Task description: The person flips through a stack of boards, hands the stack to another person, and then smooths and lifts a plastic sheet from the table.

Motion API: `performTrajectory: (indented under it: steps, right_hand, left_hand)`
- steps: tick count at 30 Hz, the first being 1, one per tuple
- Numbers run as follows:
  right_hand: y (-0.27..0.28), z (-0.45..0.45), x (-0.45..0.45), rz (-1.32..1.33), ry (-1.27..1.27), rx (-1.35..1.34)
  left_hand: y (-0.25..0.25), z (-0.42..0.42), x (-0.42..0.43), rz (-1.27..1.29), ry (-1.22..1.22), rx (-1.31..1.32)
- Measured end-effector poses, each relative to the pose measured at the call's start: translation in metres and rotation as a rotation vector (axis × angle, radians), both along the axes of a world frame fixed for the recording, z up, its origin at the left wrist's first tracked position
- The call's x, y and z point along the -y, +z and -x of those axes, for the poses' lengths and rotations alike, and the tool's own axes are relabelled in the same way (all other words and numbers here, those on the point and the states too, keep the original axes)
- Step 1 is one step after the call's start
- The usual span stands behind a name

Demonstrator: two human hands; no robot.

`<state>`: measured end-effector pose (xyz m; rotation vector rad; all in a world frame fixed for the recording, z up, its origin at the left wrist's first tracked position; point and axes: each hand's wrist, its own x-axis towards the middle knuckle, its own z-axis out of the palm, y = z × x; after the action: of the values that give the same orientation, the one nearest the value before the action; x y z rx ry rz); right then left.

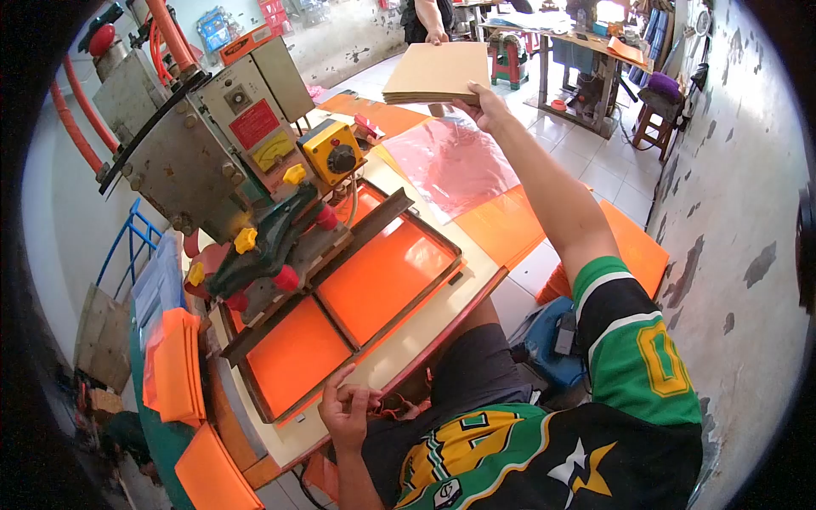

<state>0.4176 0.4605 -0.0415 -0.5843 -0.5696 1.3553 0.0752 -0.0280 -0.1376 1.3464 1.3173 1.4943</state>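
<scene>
My right hand, with the arm stretched out, grips the near right corner of a stack of brown cardboard sheets. Another person's hand touches the far edge of the same stack. My left hand is near the front edge of the machine table, fingers partly curled and apart, with nothing in it. Beyond it, a dark metal frame lies over orange sheets under the press head. A clear plastic sheet lies on orange material behind the frame.
The press machine, with its yellow-black control box, stands at the left. Folded orange pieces hang at the table's left side. Orange sheets are stacked beside my right arm. A workbench and a wooden stool stand behind.
</scene>
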Motion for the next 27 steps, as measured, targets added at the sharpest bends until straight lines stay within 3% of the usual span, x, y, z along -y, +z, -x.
performTrajectory:
  steps: [8, 10, 11, 13, 15, 16, 17, 19, 27]
  right_hand:
    - [0.015, -0.011, -0.004, -0.041, 0.027, -0.016]
    - [0.009, -0.021, 0.011, -0.032, 0.075, 0.338]
    - [0.006, -0.026, 0.014, -0.031, 0.075, 0.34]
    - [-0.019, -0.047, 0.006, 0.103, 0.079, 0.875]
    - [-0.041, -0.068, -0.005, 0.229, 0.023, 1.587]
    - [-0.048, -0.076, 0.004, 0.214, -0.023, 1.781]
    - [-0.056, -0.08, 0.012, 0.215, -0.019, 1.781]
    - [-0.06, -0.08, 0.037, 0.198, -0.185, 2.11]
    - [-0.057, -0.056, 0.062, 0.158, -0.137, 2.242]
  left_hand:
    - [0.002, -0.001, 0.002, 0.02, 0.015, 0.012]
    - [0.0, 0.0, 0.003, -0.017, 0.009, 0.009]
    - [-0.002, 0.001, 0.002, -0.017, 0.009, 0.011]
    - [-0.004, 0.002, 0.002, 0.004, 0.021, -0.015]
    - [-0.001, 0.001, 0.002, 0.009, 0.012, 0.0]
    - [0.001, 0.0, 0.003, 0.015, 0.004, 0.014]
    - [0.001, 0.0, 0.003, 0.018, 0.006, 0.013]
    - [-0.001, -0.002, 0.001, 0.004, 0.009, 0.024]
    - [0.002, -0.004, 0.0, 0.017, 0.021, -0.07]
